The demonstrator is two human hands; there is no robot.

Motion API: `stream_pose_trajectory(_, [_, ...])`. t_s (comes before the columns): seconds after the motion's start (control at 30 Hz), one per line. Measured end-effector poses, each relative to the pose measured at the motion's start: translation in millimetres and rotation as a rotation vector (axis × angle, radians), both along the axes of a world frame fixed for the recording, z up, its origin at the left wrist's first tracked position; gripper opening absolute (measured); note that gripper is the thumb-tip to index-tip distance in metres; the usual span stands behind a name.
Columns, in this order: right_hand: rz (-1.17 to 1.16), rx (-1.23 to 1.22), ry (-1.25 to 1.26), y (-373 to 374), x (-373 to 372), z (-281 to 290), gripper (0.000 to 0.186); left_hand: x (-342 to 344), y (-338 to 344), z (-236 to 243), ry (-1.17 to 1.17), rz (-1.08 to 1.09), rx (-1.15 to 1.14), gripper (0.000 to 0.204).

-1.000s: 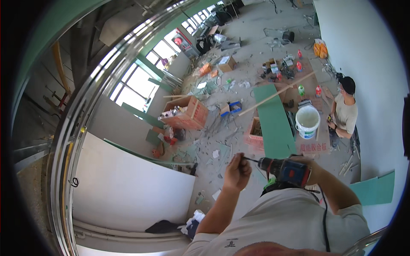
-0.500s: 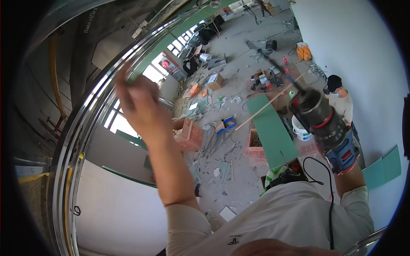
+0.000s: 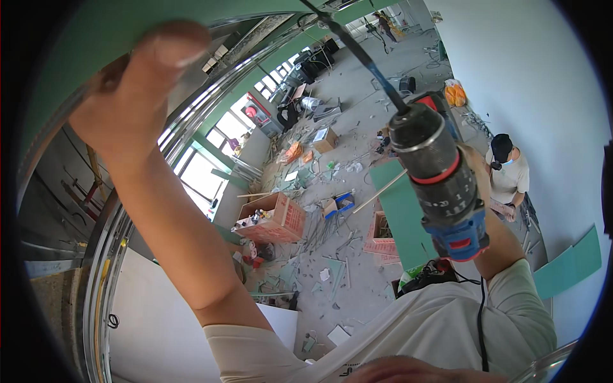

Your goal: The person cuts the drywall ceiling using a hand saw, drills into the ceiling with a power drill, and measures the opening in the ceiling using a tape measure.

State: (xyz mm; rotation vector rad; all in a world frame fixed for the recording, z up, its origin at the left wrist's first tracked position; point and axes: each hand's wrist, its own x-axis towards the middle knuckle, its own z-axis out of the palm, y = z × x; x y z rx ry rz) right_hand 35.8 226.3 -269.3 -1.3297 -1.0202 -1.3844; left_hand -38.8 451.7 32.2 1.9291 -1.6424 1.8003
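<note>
The fingers of the left hand (image 3: 131, 96) are raised overhead and spread flat against the underside of a green board (image 3: 96, 45), the thumb tip showing clearly near the board's lower edge, so this hand presses rather than grips; the right hand (image 3: 476, 172) sits mostly hidden behind the cordless drill (image 3: 440, 179), and though it plainly carries the tool, how the fingers wrap the handle cannot be told. The drill points up and away, its long bit (image 3: 357, 54) running toward the top of the view where the tip passes out of sight near the board and the curved metal track (image 3: 115, 236). The likely trouble: with the bit this long, a small tilt of the wrist could make the tip skate off its mark and slide toward the pressing hand, which lies near along the same surface; the board, held by one flat palm only, could shift or drop if pressure eases. Working high above a littered floor (image 3: 345, 274), with a cardboard box (image 3: 271, 217), scraps and another green panel (image 3: 399, 210) below, anything that falls could strike the seated person (image 3: 507, 172) by the white wall (image 3: 543, 76). Room to move is tight overhead between board and track, freer to the right and downward
</note>
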Motion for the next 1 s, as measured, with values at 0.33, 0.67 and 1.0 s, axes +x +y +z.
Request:
stream_pose_trajectory(0.33, [-0.052,-0.004,-0.108,23,19,-5,0.052,1,1,36,-0.080,-0.128,0.357,0.023])
stream_pose_trajectory(0.67, [-0.027,-0.016,-0.079,32,45,-3,0.044,-2,-2,37,-0.054,-0.114,0.467,0.021])
stream_pose_trajectory(1.0, [-0.188,0.085,-0.278,40,42,28,0.044,-12,14,52,-0.068,-0.015,0.505,0.017])
